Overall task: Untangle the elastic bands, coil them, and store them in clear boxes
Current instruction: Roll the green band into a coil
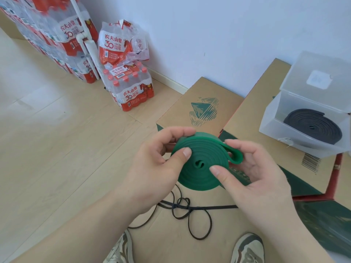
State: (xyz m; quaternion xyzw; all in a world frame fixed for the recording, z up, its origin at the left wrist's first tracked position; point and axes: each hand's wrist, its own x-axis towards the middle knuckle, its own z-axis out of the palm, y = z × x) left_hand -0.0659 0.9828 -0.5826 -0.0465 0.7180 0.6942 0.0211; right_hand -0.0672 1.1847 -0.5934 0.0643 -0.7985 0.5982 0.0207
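Left hand (152, 166), right hand (254, 173) grasping green coiled band (197, 177), face toward camera, loop (236, 158) pointing right

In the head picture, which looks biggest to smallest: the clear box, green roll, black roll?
clear box
green roll
black roll
The green roll is nearer the camera, so it may not truly be bigger than the black.

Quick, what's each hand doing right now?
Left hand: holds the green coiled band.
Right hand: holds the same band at its loose end.
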